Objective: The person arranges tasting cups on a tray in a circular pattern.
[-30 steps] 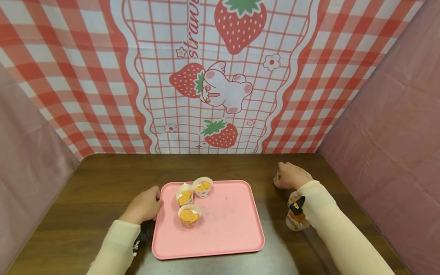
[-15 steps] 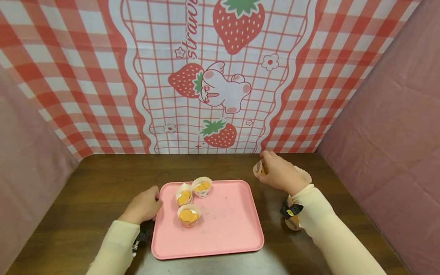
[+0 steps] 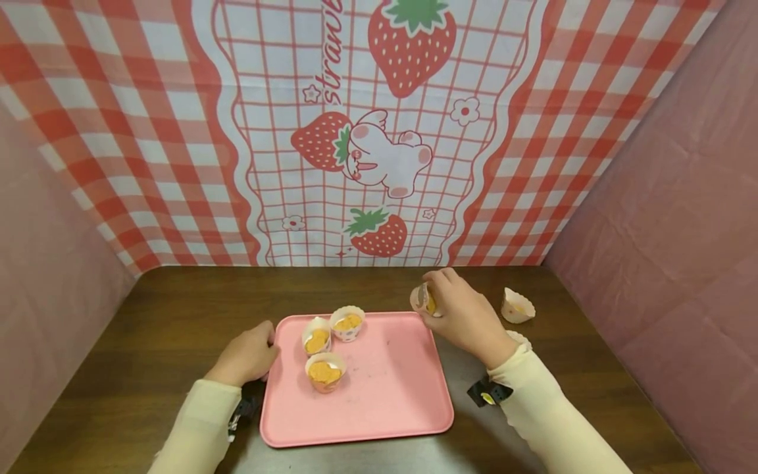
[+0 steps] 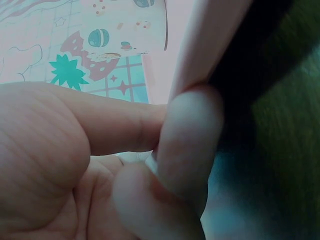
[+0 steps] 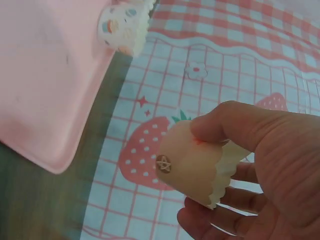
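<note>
My left hand (image 3: 249, 352) grips the left rim of a pink tray (image 3: 391, 401); in the left wrist view its thumb and fingers pinch the tray edge (image 4: 205, 45). On the tray's left half stand three paper cupcake cups with yellow-orange cake inside: a front one (image 3: 326, 378), a middle one (image 3: 317, 338) and a back one (image 3: 347, 325). My right hand (image 3: 464, 319) holds another cupcake (image 3: 421, 299) tilted over the tray's back right corner. The right wrist view shows this cupcake (image 5: 192, 160) between thumb and fingers, its scalloped rim toward the palm.
Right of the tray, a tilted cupcake (image 3: 516, 307) lies on the brown wooden table (image 3: 124, 368). Another paper cup (image 3: 520, 339) is mostly hidden behind my right wrist. A strawberry-print cloth (image 3: 379, 164) hangs behind the table, with pink cloth (image 3: 669, 217) at the right side.
My right hand has brought a cupcake leftward from the table's right side to the tray's back right corner, uncovering the cup behind it. My left hand has stayed on the tray rim.
</note>
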`<move>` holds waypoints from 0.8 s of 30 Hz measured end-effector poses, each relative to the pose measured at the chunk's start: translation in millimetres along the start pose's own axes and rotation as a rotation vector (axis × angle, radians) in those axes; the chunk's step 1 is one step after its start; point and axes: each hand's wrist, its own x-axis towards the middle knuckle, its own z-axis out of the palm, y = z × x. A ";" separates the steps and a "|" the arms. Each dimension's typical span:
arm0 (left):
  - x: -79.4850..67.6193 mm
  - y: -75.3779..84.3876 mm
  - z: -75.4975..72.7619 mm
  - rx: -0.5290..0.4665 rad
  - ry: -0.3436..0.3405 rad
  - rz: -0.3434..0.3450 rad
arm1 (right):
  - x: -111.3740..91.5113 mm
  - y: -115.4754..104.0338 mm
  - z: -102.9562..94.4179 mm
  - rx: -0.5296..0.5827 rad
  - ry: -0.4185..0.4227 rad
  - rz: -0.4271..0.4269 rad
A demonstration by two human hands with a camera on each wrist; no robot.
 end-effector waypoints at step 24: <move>0.5 -2.4 0.6 -0.032 -0.026 -0.023 | -1.0 -30.8 50.9 0.041 -0.053 -0.027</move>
